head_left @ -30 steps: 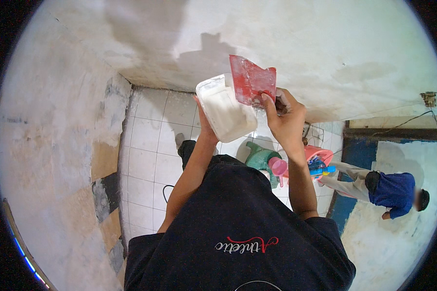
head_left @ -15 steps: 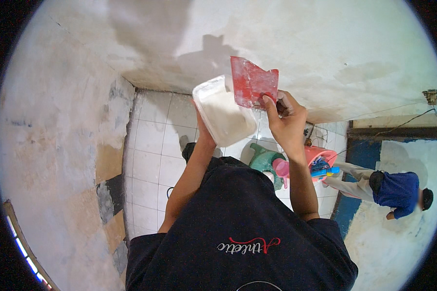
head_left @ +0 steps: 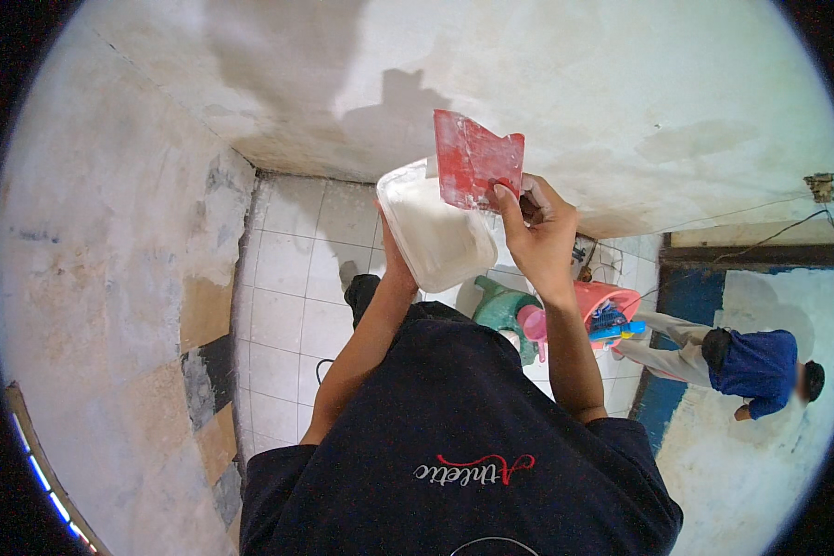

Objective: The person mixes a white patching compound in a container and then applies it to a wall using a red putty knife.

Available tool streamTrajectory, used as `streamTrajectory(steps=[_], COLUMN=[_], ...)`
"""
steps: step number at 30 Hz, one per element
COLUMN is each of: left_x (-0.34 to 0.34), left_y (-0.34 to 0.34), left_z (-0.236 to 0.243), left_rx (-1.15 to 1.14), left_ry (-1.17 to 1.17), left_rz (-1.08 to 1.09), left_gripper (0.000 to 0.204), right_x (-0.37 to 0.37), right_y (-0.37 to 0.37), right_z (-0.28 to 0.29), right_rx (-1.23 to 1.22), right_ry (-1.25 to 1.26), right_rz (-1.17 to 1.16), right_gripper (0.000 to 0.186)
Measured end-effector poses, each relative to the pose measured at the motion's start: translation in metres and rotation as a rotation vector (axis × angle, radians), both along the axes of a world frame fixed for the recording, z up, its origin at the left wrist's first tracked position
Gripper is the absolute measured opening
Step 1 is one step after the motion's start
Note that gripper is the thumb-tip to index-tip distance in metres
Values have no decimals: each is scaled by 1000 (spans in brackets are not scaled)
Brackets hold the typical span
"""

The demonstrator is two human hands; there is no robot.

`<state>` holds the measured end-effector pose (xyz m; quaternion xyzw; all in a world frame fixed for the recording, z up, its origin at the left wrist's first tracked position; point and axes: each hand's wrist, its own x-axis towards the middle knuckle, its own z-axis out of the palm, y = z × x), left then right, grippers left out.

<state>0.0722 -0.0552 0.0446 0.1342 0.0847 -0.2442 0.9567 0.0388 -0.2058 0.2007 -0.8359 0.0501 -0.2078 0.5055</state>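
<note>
A white plastic tub [head_left: 445,243], smeared inside with pale filler, is held up in front of me. My left hand [head_left: 397,258] is closed on its left side, with most of the fingers hidden behind it. My right hand [head_left: 539,232] pinches a flat red scraper [head_left: 477,159] between thumb and fingers. White residue coats the scraper's face. Its lower left part overlaps the tub's upper right rim in this view; whether they touch I cannot tell.
Patchy walls [head_left: 565,65] stand ahead and at the left. On the tiled floor [head_left: 283,287] are a green plastic vessel [head_left: 505,304], a pink dipper [head_left: 533,322] and a coral basin [head_left: 612,301] holding blue things. Another person [head_left: 755,363] in blue stands at the right, near a blue-and-white surface.
The tub has shifted slightly right and down, with my left hand on it. My right hand and the scraper have moved a little left.
</note>
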Motion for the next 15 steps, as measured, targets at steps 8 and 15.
streamTrajectory(steps=[8, 15], left_x=[26, 18], left_y=[11, -17], left_z=[4, -1], left_rx=[-17, -210], left_ry=[-84, -90], left_rz=[136, 202], left_gripper=[85, 93], right_x=[1, -9], right_y=[5, 22], right_z=[8, 19], right_rx=[54, -457], right_ry=[-59, -206], right_rz=[-29, 49], right_gripper=[15, 29])
